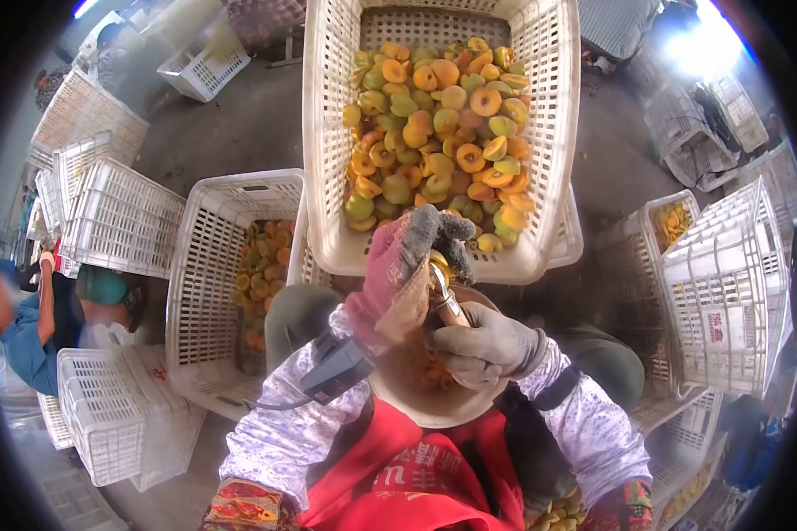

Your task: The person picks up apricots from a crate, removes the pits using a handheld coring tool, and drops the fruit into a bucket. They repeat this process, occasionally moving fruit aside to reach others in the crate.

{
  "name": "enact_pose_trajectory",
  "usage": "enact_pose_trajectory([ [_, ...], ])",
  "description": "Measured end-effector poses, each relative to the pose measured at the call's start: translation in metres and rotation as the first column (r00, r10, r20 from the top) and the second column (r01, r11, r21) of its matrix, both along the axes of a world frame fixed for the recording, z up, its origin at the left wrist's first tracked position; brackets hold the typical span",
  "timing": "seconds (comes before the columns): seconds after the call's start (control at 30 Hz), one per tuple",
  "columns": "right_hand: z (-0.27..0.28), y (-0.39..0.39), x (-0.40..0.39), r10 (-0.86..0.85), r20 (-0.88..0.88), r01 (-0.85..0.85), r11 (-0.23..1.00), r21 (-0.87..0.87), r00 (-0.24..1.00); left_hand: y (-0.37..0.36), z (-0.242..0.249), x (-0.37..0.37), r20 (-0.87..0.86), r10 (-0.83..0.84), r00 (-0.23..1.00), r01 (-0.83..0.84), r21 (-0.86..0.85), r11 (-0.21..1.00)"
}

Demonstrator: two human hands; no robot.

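Here | fruit (437,258) within left hand (409,262), clamped there | right hand (485,346) clamped on tool (451,307)

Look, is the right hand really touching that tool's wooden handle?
Touching. The head view shows the gloved right hand with its fingers closed around the lower end of the wooden handle.

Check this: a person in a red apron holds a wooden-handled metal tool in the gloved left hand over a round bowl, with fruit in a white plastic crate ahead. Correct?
Wrong hand: the head view shows the wooden-handled metal tool in the gloved right hand. The red apron, round bowl and white plastic crate of fruit stand.
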State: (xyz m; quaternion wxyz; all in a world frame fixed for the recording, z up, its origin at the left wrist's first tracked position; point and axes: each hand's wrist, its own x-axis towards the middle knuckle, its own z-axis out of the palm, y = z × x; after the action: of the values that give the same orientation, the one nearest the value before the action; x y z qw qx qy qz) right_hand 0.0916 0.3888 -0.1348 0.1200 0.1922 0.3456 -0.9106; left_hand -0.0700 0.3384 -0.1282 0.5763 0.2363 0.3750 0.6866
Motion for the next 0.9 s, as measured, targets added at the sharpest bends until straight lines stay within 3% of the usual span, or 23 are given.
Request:
enact_pose_trajectory([
  [0.07,0.002,0.003,0.003,0.026,0.026,-0.027,0.998,0.054,0.999,-0.002,0.007,-0.004,-0.057,-0.098,0.994,0.098,-0.002,0.995],
  [0.1,0.006,0.005,0.002,0.079,0.062,-0.091,0.97,0.226,0.995,-0.001,0.004,-0.007,-0.059,-0.094,0.994,0.094,0.005,0.996],
  [0.13,0.008,0.005,0.0,0.124,0.1,-0.153,0.911,0.383,0.987,0.0,-0.004,-0.011,0.056,-0.029,0.998,0.028,0.02,0.999],
  [0.2,0.017,0.004,-0.003,0.138,0.133,-0.185,0.868,0.46,0.981,-0.007,-0.026,-0.017,0.29,0.101,0.952,-0.107,0.007,0.994],
  [0.23,0.022,0.005,-0.003,0.138,0.173,-0.211,0.812,0.545,0.975,-0.008,-0.031,-0.022,0.288,0.1,0.952,-0.106,0.005,0.994],
  [0.3,0.025,0.001,0.002,0.096,0.123,-0.15,0.798,0.583,0.988,-0.005,-0.038,-0.043,0.256,-0.087,0.963,0.048,0.153,0.987],
  [0.33,0.023,0.0,0.005,0.093,0.16,-0.182,0.655,0.734,0.983,0.0,-0.038,-0.055,0.404,-0.396,0.824,0.216,0.422,0.881],
  [0.37,0.018,-0.001,0.009,0.083,0.194,-0.21,0.483,0.85,0.977,-0.011,-0.036,-0.06,0.401,-0.398,0.825,0.217,0.425,0.879],
  [0.4,0.003,-0.003,0.019,0.08,0.192,-0.207,0.48,0.852,0.978,-0.025,-0.013,-0.055,0.228,-0.144,0.963,0.046,0.387,0.921],
  [0.43,-0.02,-0.005,0.031,0.059,0.175,-0.183,0.172,0.968,0.983,-0.037,0.0,-0.054,0.034,0.128,0.991,-0.131,0.382,0.915],
  [0.47,-0.032,-0.008,0.04,0.041,0.153,-0.145,-0.152,0.978,0.987,-0.048,0.001,-0.063,0.03,0.121,0.992,-0.123,0.381,0.916],
  [0.53,-0.029,-0.012,0.044,0.003,0.167,-0.164,-0.181,0.97,0.986,-0.081,0.002,-0.1,-0.206,0.249,0.946,-0.221,0.149,0.964],
  [0.67,-0.02,-0.012,0.049,-0.014,0.178,-0.177,-0.189,0.966,0.984,-0.124,0.013,-0.158,-0.69,0.275,0.67,-0.533,-0.19,0.824],
  [0.7,-0.018,-0.011,0.05,-0.019,0.171,-0.171,-0.193,0.966,0.985,-0.123,0.02,-0.154,-0.693,0.276,0.666,-0.531,-0.182,0.828],
  [0.73,-0.015,-0.011,0.052,-0.024,0.168,-0.169,-0.227,0.959,0.986,-0.121,0.032,-0.146,-0.981,-0.036,0.191,-0.545,-0.137,0.827],
  [0.77,-0.012,-0.01,0.052,-0.028,0.163,-0.165,-0.26,0.951,0.986,-0.117,0.042,-0.138,-0.871,-0.328,-0.366,-0.536,-0.09,0.839],
  [0.8,-0.006,-0.009,0.052,-0.031,0.157,-0.159,-0.262,0.952,0.987,-0.105,0.046,-0.124,-0.867,-0.237,-0.438,-0.476,0.0,0.879],
  [0.87,0.008,-0.003,0.052,-0.173,-0.07,0.01,-0.322,0.947,0.982,-0.069,0.055,-0.096,-0.964,-0.159,-0.213,-0.346,-0.078,0.935],
  [0.9,0.011,0.003,0.052,-0.173,-0.071,0.011,-0.324,0.946,0.982,-0.048,0.05,-0.082,-0.978,-0.181,-0.103,-0.245,-0.152,0.958],
])
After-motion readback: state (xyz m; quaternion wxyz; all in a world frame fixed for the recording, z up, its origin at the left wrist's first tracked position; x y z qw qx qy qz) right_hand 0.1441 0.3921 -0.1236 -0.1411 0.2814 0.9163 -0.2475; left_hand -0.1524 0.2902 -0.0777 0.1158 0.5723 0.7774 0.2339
